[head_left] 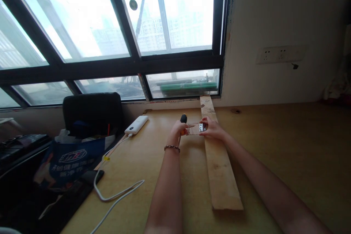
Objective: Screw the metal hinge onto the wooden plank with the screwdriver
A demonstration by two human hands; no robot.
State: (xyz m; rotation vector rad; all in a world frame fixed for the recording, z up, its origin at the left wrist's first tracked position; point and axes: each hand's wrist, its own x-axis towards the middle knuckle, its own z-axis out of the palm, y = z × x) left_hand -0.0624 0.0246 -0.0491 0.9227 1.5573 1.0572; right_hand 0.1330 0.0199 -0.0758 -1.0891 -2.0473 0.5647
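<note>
My left hand (177, 130) is closed around a screwdriver (183, 118), whose black and orange handle sticks up past the thumb. My right hand (214, 129) pinches a small shiny metal piece (202, 127) with dark marks; its exact kind is too small to tell. Between the hands stretches a clear, thin piece that looks like a plastic bag (193, 129), its left end at my left fingers. A long wooden board (222, 175) lies on the table (153, 175) beneath my right hand, running from the window wall toward me.
A white power bank (136, 124) with a white cable (120, 193) lies at the left of the table. Beyond that edge are a black chair (91, 111) and a blue bag (74, 157). Window and wall sockets (281, 55) bound the far side.
</note>
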